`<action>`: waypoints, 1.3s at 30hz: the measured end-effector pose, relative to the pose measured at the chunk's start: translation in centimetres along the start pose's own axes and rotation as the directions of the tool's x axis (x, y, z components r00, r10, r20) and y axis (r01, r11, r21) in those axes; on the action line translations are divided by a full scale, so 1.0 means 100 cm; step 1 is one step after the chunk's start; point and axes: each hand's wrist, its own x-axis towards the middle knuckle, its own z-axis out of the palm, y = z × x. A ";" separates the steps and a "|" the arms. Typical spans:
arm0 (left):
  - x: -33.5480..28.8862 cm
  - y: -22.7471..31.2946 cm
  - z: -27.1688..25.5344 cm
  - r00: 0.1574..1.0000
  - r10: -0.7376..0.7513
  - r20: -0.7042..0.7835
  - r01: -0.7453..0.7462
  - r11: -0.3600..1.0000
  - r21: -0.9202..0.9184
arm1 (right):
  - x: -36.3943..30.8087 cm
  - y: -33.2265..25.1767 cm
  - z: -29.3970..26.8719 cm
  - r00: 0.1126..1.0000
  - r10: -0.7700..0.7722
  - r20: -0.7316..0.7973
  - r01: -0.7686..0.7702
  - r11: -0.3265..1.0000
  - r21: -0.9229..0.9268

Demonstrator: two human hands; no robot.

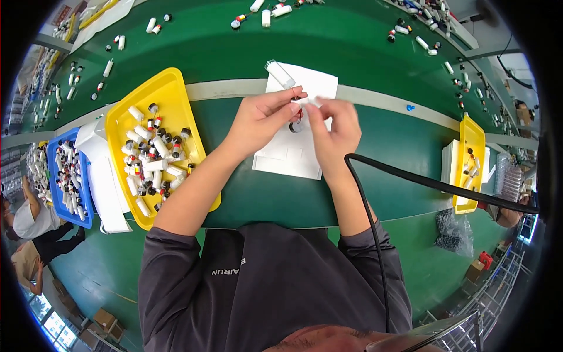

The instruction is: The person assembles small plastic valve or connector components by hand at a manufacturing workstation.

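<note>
My left hand (262, 119) pinches a small wired assembly over the white paper (287, 154). A white cylinder (280, 74) sticks out beyond its fingertips, and a round black-and-clear end piece (295, 127) hangs below them. Close beside it, my right hand (336, 126) is closed, thumb against forefinger, and slightly blurred by motion. A small white bit (303, 101) shows between the two hands; what exactly the right fingers grip is hidden.
A yellow tray (202, 146) full of similar white-and-black parts stands at left, beside a blue tray (88, 193). Another yellow tray (466, 202) sits at far right. Beyond the pale rail (226, 88), parts lie scattered on a green surface. A black cable (410, 177) crosses by my right forearm.
</note>
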 end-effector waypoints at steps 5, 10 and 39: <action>-0.005 -0.005 0.006 1.000 -0.008 -0.001 0.008 0.999 0.043 | -0.012 -0.001 0.004 0.992 -0.048 0.118 0.068 0.982 -0.174; 0.017 0.024 -0.018 0.991 -0.029 -0.130 0.041 0.995 0.087 | -0.002 -0.012 -0.006 0.969 -0.010 0.248 0.069 0.970 -0.232; 0.146 0.074 -0.099 0.931 0.238 -0.278 -0.094 0.890 0.445 | -0.031 -0.012 -0.055 0.797 0.143 0.587 0.156 0.890 -0.429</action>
